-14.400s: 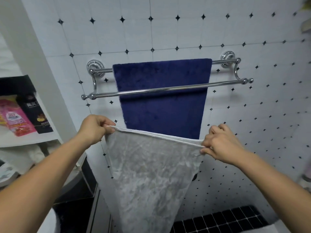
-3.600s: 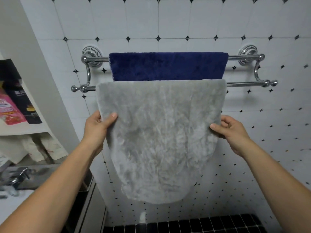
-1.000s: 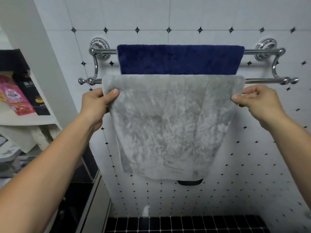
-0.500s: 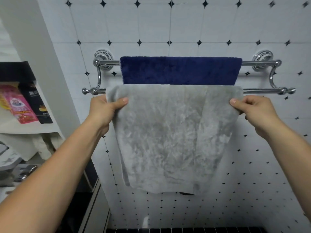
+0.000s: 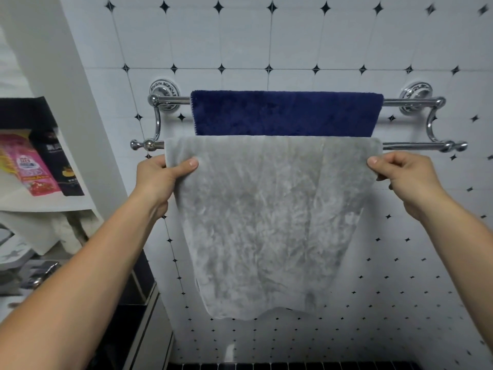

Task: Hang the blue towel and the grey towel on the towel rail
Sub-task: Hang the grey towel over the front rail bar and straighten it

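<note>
A chrome double towel rail is fixed to the tiled wall. The blue towel hangs over the rear bar. The grey towel is draped over the front bar and covers the blue towel's lower part. My left hand pinches the grey towel's left edge just below the bar, thumb on the front. My right hand pinches its right edge at the same height.
A white wall corner and shelf on the left hold a pink packet and a black packet. A sink tap shows at lower left. Black floor tiles run along the bottom.
Over the last second both hands kept their grip near the grey towel's top corners; the towel lies flatter over the front bar. Earlier they held it lower down.
</note>
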Available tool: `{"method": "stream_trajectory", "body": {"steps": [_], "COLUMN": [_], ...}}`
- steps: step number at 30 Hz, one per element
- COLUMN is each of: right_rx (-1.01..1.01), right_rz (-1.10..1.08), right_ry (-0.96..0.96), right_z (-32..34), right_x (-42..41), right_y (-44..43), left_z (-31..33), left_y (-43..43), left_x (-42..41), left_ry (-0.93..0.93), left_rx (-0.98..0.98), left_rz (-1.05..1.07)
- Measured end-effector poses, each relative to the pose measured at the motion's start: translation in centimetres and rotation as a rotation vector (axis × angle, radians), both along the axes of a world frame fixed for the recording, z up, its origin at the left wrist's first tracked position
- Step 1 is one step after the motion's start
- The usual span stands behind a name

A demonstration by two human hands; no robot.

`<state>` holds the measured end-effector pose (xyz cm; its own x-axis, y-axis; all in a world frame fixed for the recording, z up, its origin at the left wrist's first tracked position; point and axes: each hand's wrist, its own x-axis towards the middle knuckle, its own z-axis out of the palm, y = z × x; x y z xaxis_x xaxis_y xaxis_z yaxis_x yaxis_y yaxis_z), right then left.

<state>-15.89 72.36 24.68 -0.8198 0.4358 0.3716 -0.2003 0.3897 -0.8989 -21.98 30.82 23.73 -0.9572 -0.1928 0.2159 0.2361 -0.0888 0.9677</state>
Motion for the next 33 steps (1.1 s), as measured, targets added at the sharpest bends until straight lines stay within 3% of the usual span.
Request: {"method": "stream_trajectory", "body": {"steps": [14,33], "right_rx": [-0.099,-0.219], "right_rz": [0.074,0.087], "right_ry": [-0.014,-0.073], "right_z": [-0.1,-0.3], "right_x": [0.4,-0.1], "right_y": [-0.5,1.5], "left_z": [0.2,0.2], "left_y": [0.3,1.9], "left_x": [-0.7,0.4], "left_ry": [0.056,-0.093], "left_rx": [0.015,-0.021], "left_rz": [0.078,0.029]}}
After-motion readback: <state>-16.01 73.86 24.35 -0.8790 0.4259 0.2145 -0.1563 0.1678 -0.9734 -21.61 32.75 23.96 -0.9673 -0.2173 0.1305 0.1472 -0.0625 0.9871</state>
